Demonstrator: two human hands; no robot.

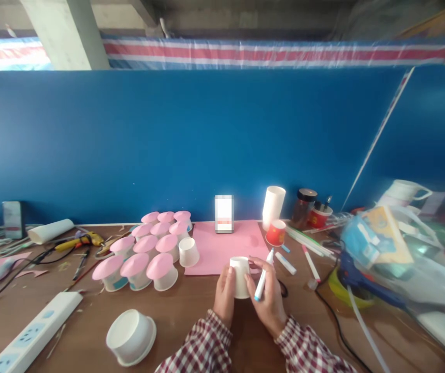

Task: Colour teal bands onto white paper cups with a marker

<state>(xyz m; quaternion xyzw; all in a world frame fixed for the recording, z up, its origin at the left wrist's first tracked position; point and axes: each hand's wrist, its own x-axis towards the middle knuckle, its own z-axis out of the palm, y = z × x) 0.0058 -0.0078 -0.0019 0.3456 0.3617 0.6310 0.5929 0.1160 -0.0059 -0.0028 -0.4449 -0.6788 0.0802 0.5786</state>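
My left hand (224,298) grips a plain white paper cup (240,282) by its left side. The cup stands upside down, narrow end up, at the near edge of a pink sheet (202,254). A white marker (264,275) with a blue end is held in my right hand (272,305), its tip pointing up and away. Fingers of that hand also touch the right side of the cup. Left of the sheet stand several upturned cups topped with pink paper cones (134,263). One bare white cup (188,252) sits beside them.
Nearer me lies a white paper bowl (131,336), with a power strip (31,336) to its left. A red cup (275,233), a tall white cup stack (274,204) and a marker cap or pen (285,263) are at right. Bags and a blue glue gun (370,282) crowd the far right.
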